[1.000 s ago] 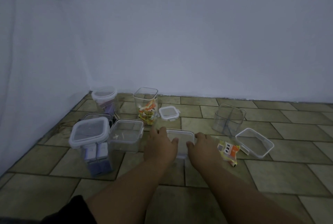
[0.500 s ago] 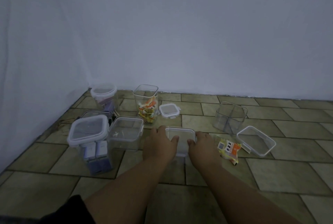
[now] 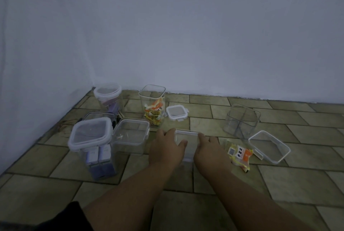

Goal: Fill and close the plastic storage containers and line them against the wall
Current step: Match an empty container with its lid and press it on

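A small clear rectangular container (image 3: 186, 138) with a lid sits on the tiled floor between my hands. My left hand (image 3: 165, 149) grips its left side and my right hand (image 3: 209, 151) grips its right side. An orange and yellow snack packet (image 3: 240, 153) lies just right of my right hand. A lidless tall container (image 3: 153, 104) holds several colourful packets, with its small square lid (image 3: 176, 112) lying beside it. An empty open tray (image 3: 269, 146) and a tilted empty square container (image 3: 242, 119) lie at the right.
A closed tall container (image 3: 91, 137) with purple boxes stands at the left, beside a closed clear container (image 3: 130, 134). A round-lidded jar (image 3: 108, 94) stands near the corner. White walls (image 3: 204, 35) meet at the back left; bare tiles (image 3: 297, 184) lie at the right.
Both hands stay on the small container. The view has tilted slightly, so everything sits a little lower in the frame.
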